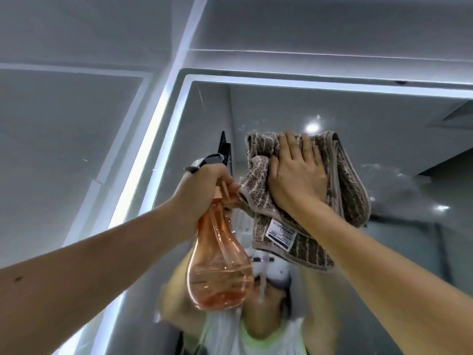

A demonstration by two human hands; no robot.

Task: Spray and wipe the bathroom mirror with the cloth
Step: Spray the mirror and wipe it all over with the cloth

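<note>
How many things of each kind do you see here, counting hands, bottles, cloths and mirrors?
Hands: 2, left hand and right hand
Orange bottle: 1
Brown cloth: 1
Mirror: 1
Total: 5

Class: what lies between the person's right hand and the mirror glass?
A folded brown striped terry cloth; the right hand presses it against the light-edged bathroom mirror. Head view shows this.

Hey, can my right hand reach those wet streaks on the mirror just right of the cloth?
Probably yes. The right hand presses the cloth on the mirror, and the wet streaks lie on bare glass beside it, with nothing between.
</note>
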